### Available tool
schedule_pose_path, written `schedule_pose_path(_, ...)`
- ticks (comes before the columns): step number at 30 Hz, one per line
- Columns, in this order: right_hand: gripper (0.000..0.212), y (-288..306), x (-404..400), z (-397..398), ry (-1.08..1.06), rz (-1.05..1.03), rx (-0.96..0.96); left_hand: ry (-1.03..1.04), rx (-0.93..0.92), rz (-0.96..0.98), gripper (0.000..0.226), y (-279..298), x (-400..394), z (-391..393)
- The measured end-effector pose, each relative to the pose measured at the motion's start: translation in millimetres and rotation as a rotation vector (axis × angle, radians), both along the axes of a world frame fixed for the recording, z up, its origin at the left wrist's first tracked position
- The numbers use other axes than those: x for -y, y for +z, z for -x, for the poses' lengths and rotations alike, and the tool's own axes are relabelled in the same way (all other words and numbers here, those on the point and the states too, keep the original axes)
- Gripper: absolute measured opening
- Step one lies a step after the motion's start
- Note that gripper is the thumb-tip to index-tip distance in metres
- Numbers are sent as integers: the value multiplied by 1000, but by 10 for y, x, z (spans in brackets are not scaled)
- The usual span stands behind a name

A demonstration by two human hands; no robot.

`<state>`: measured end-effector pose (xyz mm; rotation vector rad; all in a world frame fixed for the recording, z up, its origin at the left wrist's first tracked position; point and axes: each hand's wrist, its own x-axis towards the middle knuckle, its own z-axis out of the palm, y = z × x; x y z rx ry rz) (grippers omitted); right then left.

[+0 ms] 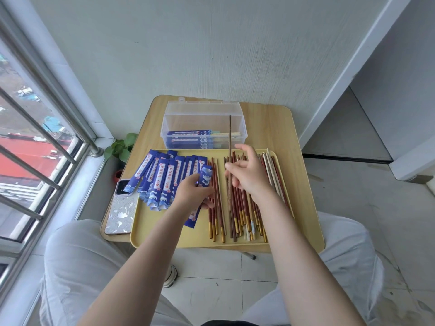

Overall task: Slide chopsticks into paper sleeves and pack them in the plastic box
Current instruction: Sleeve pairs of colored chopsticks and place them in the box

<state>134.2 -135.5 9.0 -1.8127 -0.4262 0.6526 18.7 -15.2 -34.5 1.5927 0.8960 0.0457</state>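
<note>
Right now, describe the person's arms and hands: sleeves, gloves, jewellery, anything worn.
Both forearms are bare from the bottom edge of the picture to the fingers; no sleeve shows. The left hand and right hand wear no gloves, and no ring, watch or bracelet is visible. Light grey trousers cover the knees below the arms.

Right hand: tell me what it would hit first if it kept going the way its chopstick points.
Probably the plastic box. The right hand holds a chopstick aimed away from the person, its tip already over the box in this view. Its height above the box is unclear.
</note>
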Motion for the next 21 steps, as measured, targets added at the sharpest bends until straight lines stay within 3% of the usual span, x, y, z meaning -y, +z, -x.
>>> schedule_pose_path(4,41,110,32,-27,3,-142,-39,-87,-23,-79,18,7,15,15)
schedule_pose_path(7,28,210,48,-27,3,-264,-117,-108,-52,-125,29,15,34,22)
schedule_pose_path(11,27,345,38,-48,16,-467,-270,-71,-126,-217,35,17,35,3)
schedule_pose_path(14,13,346,17,-61,20,-414,-166,-30,-161,-267,30,12,27,3)
schedule_pose_path(21,26,250,-20,-149,-238,-345,45,-58,-189,-315,26,10,46,40)
